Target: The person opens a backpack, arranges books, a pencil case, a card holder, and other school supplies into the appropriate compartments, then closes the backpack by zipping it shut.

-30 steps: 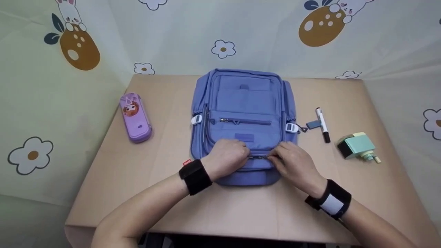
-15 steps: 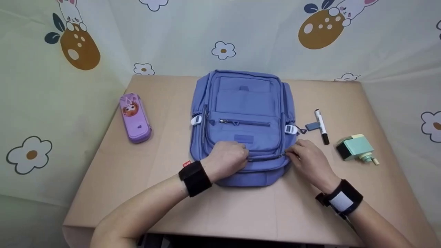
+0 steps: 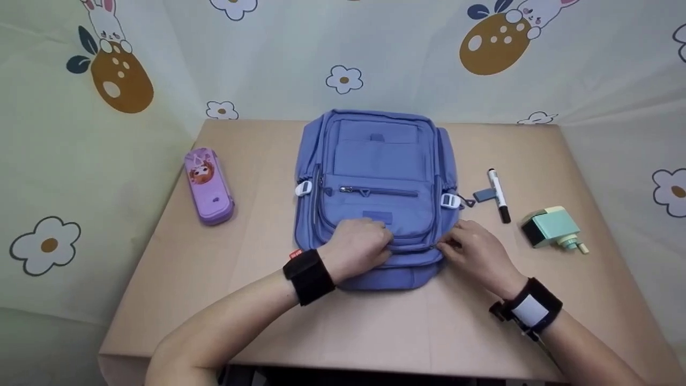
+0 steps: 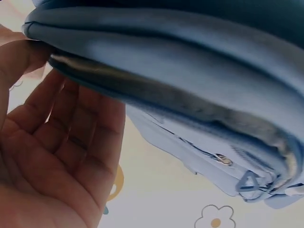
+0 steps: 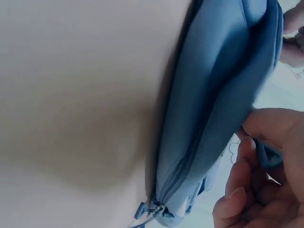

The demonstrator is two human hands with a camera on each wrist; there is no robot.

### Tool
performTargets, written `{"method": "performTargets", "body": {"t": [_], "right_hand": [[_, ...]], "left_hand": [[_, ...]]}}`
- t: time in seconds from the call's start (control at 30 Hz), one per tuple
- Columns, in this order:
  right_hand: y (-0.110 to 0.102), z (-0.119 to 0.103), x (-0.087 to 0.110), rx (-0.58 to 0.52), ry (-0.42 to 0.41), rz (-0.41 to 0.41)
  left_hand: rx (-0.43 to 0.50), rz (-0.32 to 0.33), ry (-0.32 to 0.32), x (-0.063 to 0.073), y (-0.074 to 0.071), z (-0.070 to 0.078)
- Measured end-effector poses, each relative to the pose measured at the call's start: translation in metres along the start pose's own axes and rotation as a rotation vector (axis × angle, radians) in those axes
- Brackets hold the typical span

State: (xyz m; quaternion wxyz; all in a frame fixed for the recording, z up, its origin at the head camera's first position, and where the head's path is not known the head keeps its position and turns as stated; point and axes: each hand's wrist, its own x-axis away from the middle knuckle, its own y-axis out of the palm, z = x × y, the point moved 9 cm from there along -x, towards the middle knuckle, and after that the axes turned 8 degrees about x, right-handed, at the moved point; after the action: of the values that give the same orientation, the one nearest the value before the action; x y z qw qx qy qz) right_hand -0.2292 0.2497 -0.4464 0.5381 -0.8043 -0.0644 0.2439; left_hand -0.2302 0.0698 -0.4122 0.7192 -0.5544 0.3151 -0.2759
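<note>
A blue backpack [image 3: 383, 161] lies front up on the table [image 3: 268, 327]. My left hand [image 3: 360, 246] grips the edge of its lower front pocket, with the thumb and fingertips at the lip in the left wrist view. There the pocket's opening [image 4: 175, 95] gapes and shows a greyish lining. At the right end of this zipper, my right hand [image 3: 479, 257] pinches the zipper pull, whose blue triangular loop [image 5: 271, 159] shows among the fingers in the right wrist view. The slider itself is mostly hidden by the fingertips.
A purple pencil case [image 3: 210, 187] lies left of the backpack. To the right are a white marker with black ends [image 3: 497, 190], a small grey-blue piece [image 3: 484, 195] beside it, and a mint-green pencil sharpener-like object [image 3: 556, 226]. Patterned cloth [image 3: 396, 59] hangs behind.
My right hand has moved right along the lower pocket's zipper, then stayed near its right end. My left hand has kept its hold near the pocket's middle, shifting only slightly.
</note>
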Motion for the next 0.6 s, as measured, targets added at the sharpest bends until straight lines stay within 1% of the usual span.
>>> {"method": "performTargets", "body": {"t": [0.1,0.23,0.37,0.47,0.6], "right_hand": [[-0.004,-0.003,0.000,0.038,-0.006,0.034],[-0.013,-0.007,-0.002,0.050,-0.019,0.083],[-0.023,-0.012,-0.005,0.049,-0.039,0.128],[-0.027,-0.014,-0.007,0.043,-0.045,0.152],[-0.029,-0.016,-0.009,0.029,-0.051,0.160]], "left_hand": [[-0.012,-0.006,0.008,-0.009,0.000,0.008],[-0.037,-0.015,0.015,-0.025,0.002,0.019],[-0.053,-0.026,-0.007,-0.038,0.006,0.027],[-0.083,-0.005,-0.014,-0.044,0.007,0.032],[-0.129,0.022,-0.008,-0.047,0.007,0.036]]}}
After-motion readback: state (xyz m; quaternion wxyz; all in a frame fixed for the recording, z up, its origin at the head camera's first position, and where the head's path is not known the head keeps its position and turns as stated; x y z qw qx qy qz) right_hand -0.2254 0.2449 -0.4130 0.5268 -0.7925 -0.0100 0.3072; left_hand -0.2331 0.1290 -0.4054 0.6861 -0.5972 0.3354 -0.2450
